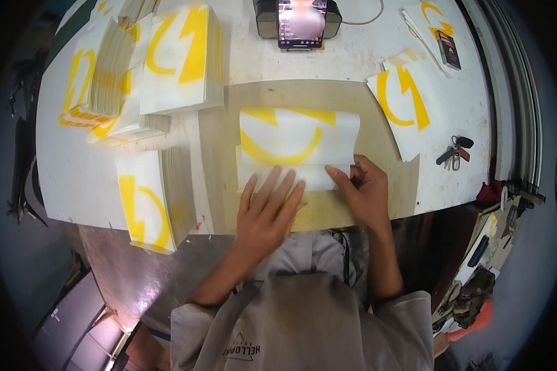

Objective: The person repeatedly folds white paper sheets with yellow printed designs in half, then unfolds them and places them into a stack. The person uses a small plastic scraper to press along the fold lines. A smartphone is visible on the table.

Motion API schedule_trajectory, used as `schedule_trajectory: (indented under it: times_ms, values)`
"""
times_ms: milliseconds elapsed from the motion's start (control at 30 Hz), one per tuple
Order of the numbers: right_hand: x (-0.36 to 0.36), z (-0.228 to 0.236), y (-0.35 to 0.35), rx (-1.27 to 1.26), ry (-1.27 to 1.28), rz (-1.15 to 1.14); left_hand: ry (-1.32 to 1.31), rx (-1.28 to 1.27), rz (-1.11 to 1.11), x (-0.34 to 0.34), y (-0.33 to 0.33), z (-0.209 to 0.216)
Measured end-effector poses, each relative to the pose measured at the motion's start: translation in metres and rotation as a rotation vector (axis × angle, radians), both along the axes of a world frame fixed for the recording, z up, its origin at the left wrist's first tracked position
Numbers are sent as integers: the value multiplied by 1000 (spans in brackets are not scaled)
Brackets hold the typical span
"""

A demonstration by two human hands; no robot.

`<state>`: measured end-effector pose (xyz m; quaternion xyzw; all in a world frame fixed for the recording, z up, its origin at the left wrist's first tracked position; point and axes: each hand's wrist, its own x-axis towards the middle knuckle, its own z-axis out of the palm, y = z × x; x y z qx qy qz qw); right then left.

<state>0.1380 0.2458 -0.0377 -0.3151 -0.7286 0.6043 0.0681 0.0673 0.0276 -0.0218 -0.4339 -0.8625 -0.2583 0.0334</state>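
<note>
In front of me on the table lies a white paper sheet point(291, 139) with a yellow printed design, its upper part folded or curled over. My left hand point(268, 213) is spread with its fingertips resting on the sheet's near part. At the sheet's right near corner my right hand point(366, 188) is closed, thumb on top and fingers bent beneath, pinching the edge. Under the sheet is a yellowish mat point(220, 161).
Stacks of similar printed paper stand at the far left point(176, 59) and near left point(145, 198). More printed sheets point(403, 102) lie on the right, with keys point(455, 151) beside them and a small black box point(448, 49) farther back. A phone point(301, 25) stands at the far edge.
</note>
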Motion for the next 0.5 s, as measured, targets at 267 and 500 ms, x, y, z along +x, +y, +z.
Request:
schedule_trajectory:
  times_ms: [267, 500]
  values:
    - [35, 12, -35, 733, 383, 115, -29, 75, 22, -2, -1, -27]
    - [16, 0, -36, 946, 213, 417, -72, 107, 44, -1, -3, -27]
